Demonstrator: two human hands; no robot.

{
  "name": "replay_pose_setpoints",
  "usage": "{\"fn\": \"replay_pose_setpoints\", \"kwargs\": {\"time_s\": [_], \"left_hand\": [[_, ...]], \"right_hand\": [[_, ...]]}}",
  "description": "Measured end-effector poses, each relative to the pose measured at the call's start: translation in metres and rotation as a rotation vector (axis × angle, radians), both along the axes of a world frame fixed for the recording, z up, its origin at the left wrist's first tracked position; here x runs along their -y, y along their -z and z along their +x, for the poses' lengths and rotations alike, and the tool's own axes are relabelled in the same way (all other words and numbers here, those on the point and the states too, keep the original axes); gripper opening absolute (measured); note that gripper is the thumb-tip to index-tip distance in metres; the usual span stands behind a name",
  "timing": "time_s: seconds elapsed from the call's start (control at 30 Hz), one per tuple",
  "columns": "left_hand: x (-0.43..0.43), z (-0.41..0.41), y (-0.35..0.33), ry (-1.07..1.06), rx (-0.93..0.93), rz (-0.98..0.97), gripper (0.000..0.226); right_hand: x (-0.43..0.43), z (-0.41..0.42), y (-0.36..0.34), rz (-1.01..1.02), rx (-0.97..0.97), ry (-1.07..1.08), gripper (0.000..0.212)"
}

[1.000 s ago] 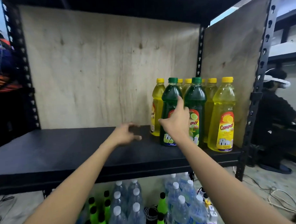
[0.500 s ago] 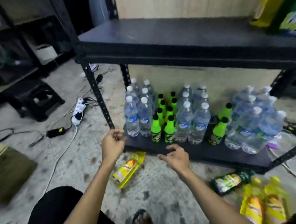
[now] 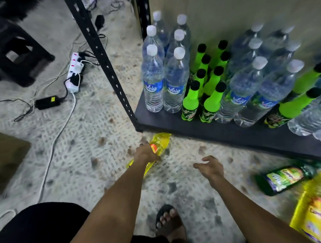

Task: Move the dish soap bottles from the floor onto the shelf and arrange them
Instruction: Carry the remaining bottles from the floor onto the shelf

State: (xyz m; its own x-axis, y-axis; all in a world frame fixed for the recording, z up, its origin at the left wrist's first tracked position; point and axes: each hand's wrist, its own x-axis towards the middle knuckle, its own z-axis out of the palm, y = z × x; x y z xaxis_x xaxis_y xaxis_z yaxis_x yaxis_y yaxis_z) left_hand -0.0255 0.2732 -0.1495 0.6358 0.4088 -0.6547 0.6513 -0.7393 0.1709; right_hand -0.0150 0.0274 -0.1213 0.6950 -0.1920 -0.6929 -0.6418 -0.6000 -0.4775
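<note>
Soap bottle (image 3: pixel 161 141) on floor (image 3: pixel 94 127) under left hand (image 3: pixel 146 154), right hand (image 3: pixel 210 167) relaxed beside

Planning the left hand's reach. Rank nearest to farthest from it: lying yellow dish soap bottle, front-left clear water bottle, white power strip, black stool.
1. Lying yellow dish soap bottle: under the left hand.
2. Front-left clear water bottle: on the bottom shelf, ahead right.
3. White power strip: floor, ahead left.
4. Black stool: far upper left.
</note>
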Motion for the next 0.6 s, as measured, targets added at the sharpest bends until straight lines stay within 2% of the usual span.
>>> {"fn": "replay_pose_setpoints", "kwargs": {"time_s": [0.07,0.2,0.33,0.47,0.6], "left_hand": [[0.007,0.002,0.017,0.019,-0.028,0.021,0.110],[0.019,0.005,0.025,0.050,-0.015,0.165,0.097],[0.032,0.000,0.015,-0.018,-0.040,0.070,0.094],[0.071,-0.019,0.001,0.009,-0.020,-0.001,0.084],[0.122,-0.026,-0.013,0.064,-0.033,-0.067,0.100]], "right_hand": [[0.003,0.009,0.012,-0.003,0.002,0.008,0.042],[0.017,0.018,0.026,-0.033,-0.008,0.020,0.039],[0.042,0.019,0.022,-0.058,0.005,0.035,0.036],[0.080,0.029,0.006,-0.090,0.063,0.108,0.040],[0.140,0.037,-0.013,-0.195,0.160,0.256,0.052]]}}
